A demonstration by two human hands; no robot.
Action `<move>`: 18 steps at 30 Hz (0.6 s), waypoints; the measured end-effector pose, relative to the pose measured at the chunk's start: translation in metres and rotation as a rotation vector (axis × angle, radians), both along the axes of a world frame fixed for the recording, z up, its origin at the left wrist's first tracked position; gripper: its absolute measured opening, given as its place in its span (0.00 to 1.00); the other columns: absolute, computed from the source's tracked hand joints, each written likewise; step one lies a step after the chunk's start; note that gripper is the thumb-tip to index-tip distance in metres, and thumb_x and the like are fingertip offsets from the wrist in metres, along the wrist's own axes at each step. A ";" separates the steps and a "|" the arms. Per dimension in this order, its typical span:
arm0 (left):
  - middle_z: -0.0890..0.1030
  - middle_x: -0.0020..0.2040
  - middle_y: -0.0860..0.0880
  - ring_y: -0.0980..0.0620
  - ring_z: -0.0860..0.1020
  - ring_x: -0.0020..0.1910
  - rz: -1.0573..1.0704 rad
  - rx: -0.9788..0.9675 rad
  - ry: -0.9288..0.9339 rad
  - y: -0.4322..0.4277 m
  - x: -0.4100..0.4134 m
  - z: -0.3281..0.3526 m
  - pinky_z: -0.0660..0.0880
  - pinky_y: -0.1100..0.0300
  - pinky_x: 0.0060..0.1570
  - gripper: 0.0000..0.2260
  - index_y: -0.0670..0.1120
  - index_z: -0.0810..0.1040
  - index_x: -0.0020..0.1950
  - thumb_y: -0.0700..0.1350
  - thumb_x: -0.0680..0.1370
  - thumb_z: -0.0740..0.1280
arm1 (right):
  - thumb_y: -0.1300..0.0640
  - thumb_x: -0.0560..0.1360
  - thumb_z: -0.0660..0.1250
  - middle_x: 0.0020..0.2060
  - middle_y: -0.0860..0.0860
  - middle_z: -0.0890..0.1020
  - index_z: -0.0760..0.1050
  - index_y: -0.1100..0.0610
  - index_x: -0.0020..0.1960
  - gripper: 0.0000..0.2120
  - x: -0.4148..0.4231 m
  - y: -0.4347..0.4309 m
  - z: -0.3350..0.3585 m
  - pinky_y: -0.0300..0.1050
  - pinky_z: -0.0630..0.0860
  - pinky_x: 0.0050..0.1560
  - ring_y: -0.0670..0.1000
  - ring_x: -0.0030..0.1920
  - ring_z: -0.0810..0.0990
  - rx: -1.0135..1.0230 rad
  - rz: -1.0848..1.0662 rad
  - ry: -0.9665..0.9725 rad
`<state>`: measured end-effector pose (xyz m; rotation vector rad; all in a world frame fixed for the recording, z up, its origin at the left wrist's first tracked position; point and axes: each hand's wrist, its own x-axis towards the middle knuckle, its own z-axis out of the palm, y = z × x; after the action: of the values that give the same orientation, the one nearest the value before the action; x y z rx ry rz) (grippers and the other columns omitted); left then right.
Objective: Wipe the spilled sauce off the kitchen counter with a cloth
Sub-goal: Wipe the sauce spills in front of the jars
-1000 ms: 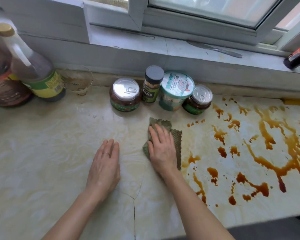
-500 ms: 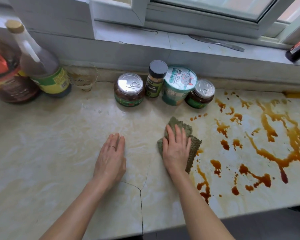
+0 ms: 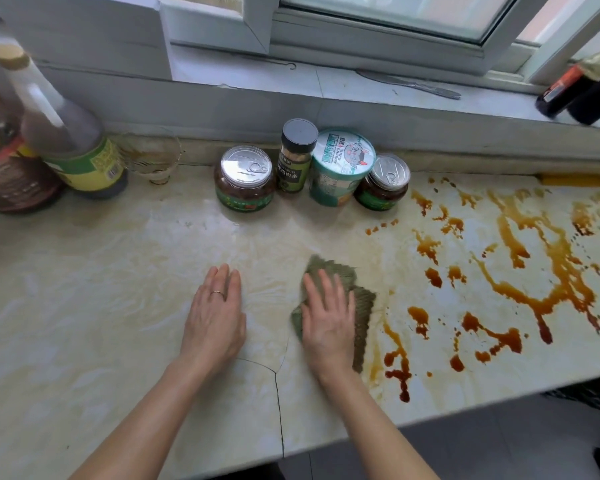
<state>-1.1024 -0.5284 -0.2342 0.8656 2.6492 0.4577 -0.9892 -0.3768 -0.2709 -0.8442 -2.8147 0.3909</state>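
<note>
**2 hands on the bench, lots of sauce left to wipe**

The right hand (image 3: 328, 320) lies flat on the green cloth (image 3: 362, 308), fingers spread, pressing it down on the bench (image 3: 84, 306). It does not grip the cloth, it just pushes on top. The left hand (image 3: 215, 317) rests flat and empty on the bench, just beside the cloth.

The wiping step is in hand, and I think it is only partly done. The bench on the left side looks clean. The brown sauce (image 3: 534, 265) covers the right side in drops and long streaks, and the nearest drips sit right by the cloth's edge.

Next, the cloth likely needs to slide right, into the sauce, with a firm push. It should keep clear of the 4 jars (image 3: 312, 171) at the back.
</note>
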 end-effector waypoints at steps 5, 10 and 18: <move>0.48 0.77 0.41 0.44 0.46 0.76 0.001 -0.020 0.004 -0.001 -0.001 0.002 0.49 0.52 0.75 0.31 0.42 0.49 0.77 0.45 0.78 0.59 | 0.51 0.80 0.55 0.75 0.47 0.66 0.66 0.48 0.75 0.22 0.026 0.004 0.000 0.57 0.56 0.75 0.51 0.77 0.58 -0.011 0.323 0.001; 0.47 0.77 0.42 0.44 0.45 0.76 0.000 -0.054 -0.001 0.000 0.000 0.005 0.48 0.53 0.75 0.31 0.41 0.47 0.77 0.45 0.78 0.59 | 0.50 0.80 0.52 0.74 0.50 0.66 0.66 0.49 0.74 0.23 0.018 0.009 0.003 0.63 0.58 0.74 0.54 0.76 0.59 -0.019 0.018 -0.012; 0.51 0.76 0.38 0.41 0.51 0.76 0.065 -0.017 -0.023 0.011 0.012 0.012 0.53 0.50 0.74 0.31 0.41 0.52 0.76 0.40 0.76 0.61 | 0.50 0.80 0.56 0.75 0.46 0.65 0.65 0.45 0.74 0.22 0.052 0.006 0.001 0.56 0.54 0.75 0.50 0.77 0.57 -0.013 0.427 -0.018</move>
<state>-1.0901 -0.5175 -0.2222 0.7661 2.6632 0.4573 -0.9370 -0.3711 -0.2704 -0.2389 -3.0011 0.4594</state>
